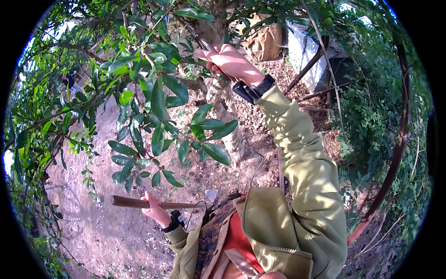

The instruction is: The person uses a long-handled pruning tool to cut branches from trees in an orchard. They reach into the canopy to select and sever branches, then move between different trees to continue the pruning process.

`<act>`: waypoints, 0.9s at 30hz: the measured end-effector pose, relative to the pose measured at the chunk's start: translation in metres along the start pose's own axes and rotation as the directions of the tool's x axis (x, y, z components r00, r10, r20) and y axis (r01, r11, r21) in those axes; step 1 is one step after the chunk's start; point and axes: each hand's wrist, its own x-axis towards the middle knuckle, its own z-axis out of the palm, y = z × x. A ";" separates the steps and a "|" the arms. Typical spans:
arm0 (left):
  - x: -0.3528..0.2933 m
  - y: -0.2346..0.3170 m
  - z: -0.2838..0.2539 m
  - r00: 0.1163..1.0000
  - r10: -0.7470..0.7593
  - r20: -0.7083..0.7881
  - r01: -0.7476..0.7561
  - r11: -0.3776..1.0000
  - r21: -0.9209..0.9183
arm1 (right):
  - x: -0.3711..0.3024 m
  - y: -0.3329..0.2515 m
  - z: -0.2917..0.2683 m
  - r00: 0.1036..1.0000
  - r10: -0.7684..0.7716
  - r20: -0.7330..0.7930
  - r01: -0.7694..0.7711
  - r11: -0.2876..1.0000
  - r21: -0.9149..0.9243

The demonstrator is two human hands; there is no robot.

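Note:
My right hand (236,63) is raised beside the tree trunk (212,27), its fingers wrapped round a thin grey branch (207,44). Part of that branch is hidden by the hand. Lower down, my left hand (156,211) is closed on a smooth brown wooden handle (127,202) that lies nearly level; its right end runs behind my jacket and no tool head shows. Dark bands circle both wrists. A leafy bough (160,100) with glossy green leaves hangs to the left of my right hand and above my left one.
Dry ground with leaf litter (102,218) spreads below. A brown boulder (265,42) and a white slab-like surface (304,53) stand behind the right hand. A long curved brown stem (395,158) bends down the right side before dense shrubs (371,125). A thin dark cord (260,162) hangs near the trunk.

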 end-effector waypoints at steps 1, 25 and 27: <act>0.000 0.000 -0.001 1.000 0.007 0.003 -0.007 1.000 0.018 | 0.003 0.006 0.002 1.000 -0.012 -0.019 0.012 1.000 0.007; -0.004 -0.001 0.004 1.000 0.020 0.006 -0.020 0.997 0.079 | 0.007 0.012 0.003 0.981 0.158 0.116 -0.170 0.980 0.100; -0.005 -0.002 0.002 0.999 0.026 0.028 -0.029 0.997 0.076 | 0.004 0.016 0.002 0.989 0.126 0.083 -0.133 0.986 0.098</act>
